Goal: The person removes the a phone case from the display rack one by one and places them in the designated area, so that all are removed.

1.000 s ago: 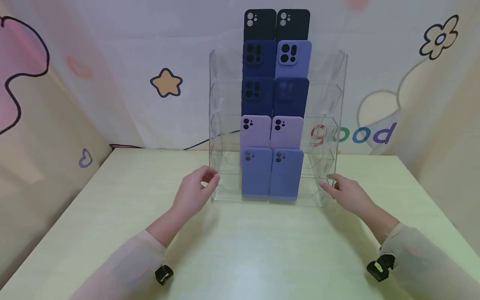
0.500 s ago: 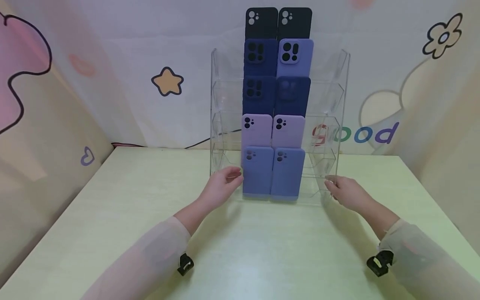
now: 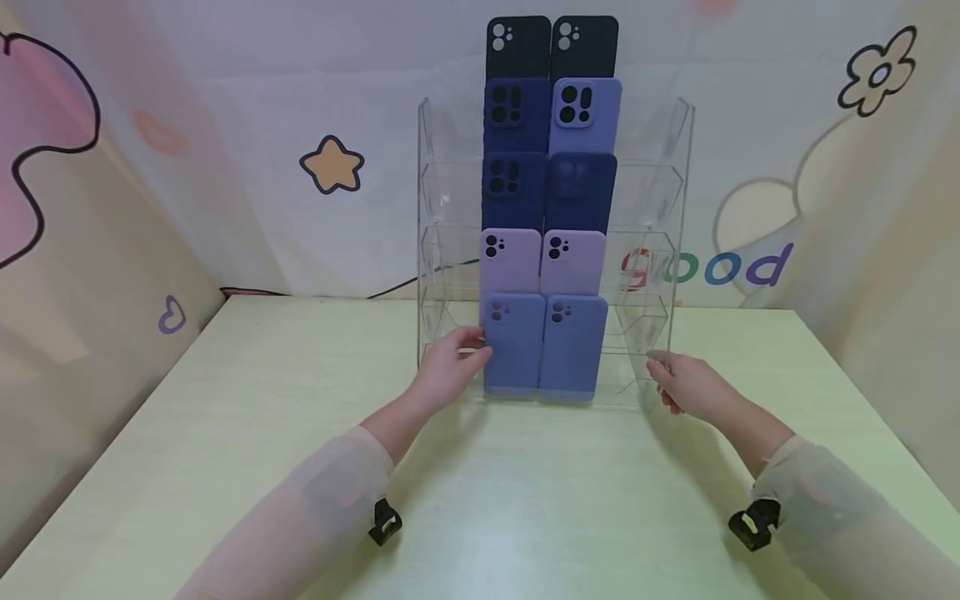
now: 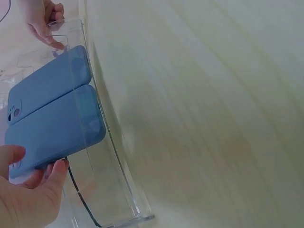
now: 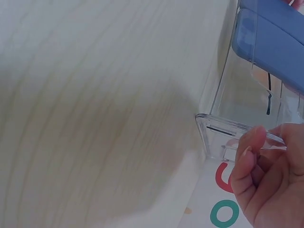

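My left hand (image 3: 450, 371) has moved in from the left wall of the clear acrylic rack (image 3: 678, 208) on the bench (image 3: 225, 433), so its fingers now pinch the bottom-left blue phone case (image 3: 513, 342). My right hand (image 3: 686, 385) still holds the rack's right wall. Ten cases fill its five tiers in pairs.

Right hand (image 5: 273, 183), fingers curled against the corner of a clear acrylic rack (image 5: 223, 137) on the pale wooden tabletop (image 5: 95, 109); blue phone cases (image 5: 273, 42) above the hand, inside the rack.
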`<state>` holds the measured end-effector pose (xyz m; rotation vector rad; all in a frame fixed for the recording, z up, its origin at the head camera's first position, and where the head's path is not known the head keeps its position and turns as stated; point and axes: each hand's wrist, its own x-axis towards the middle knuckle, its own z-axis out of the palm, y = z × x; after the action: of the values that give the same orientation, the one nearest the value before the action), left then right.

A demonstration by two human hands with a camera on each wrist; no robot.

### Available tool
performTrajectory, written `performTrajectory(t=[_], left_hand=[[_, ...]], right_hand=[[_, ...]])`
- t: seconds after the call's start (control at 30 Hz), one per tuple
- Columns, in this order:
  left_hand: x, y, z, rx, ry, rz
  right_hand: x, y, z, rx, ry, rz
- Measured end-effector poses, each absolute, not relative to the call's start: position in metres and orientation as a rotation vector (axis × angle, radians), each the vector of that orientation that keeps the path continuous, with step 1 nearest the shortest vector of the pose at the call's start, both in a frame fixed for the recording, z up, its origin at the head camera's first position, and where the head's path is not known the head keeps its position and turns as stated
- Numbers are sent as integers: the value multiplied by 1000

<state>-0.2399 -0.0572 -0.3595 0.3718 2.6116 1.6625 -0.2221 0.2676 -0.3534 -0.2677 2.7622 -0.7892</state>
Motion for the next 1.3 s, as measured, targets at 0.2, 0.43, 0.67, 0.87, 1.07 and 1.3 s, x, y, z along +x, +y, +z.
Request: performTrajectory(t=[0.2,0.43,0.67,0.87,1.07,1.3], left_hand=[[-242,-52,-361,356,2650,1631],[-245,-50,-361,393,2549,1656],[-252,-58,-366,373,2401,1759],[-254,-63,-363,359,2235,1871],[-255,-66,-358,352,2201,1892],[-252,-68,-352,347,2220,1936]], right_hand=[[-221,268,-358,-226,2679,-876],[-220,271,-360,-227,2665,-901],[-223,268,-361,-242,2660,-893],[-223,268,-357,-241,2661,-883],[-223,269,-357,-248,2657,-876],[-223,270,-359,-269,2665,-900]])
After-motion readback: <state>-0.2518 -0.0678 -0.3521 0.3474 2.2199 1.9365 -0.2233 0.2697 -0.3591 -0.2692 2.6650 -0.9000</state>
